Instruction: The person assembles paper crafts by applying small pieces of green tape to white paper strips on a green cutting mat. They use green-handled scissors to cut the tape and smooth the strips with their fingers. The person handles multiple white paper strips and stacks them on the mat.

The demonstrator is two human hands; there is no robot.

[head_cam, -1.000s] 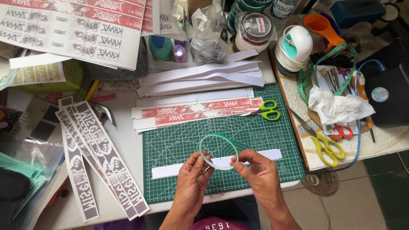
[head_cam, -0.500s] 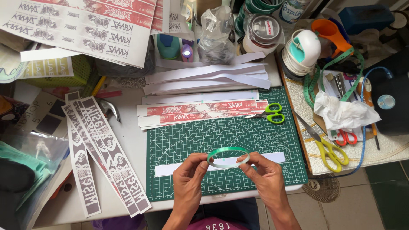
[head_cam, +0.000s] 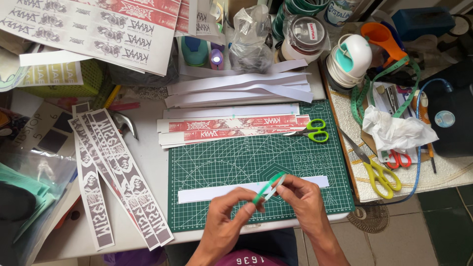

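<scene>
Both hands, left hand (head_cam: 227,216) and right hand (head_cam: 303,199), pinch a thin green strip (head_cam: 267,188), flattened narrow, just above the gridded green cutting mat (head_cam: 221,157); a long white paper strip (head_cam: 217,192) lies on it.

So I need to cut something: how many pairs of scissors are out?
3: green-handled scissors on the cutting mat's top edge, yellow-handled scissors right of it, red-handled scissors partly under crumpled tissue. Clutter may hide more.

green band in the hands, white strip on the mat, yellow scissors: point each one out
green band (head_cam: 268,187), head view, its middle between the fingertips
white strip (head_cam: 212,192), head view, bare left half
yellow scissors (head_cam: 382,177), head view, handle loops
</scene>
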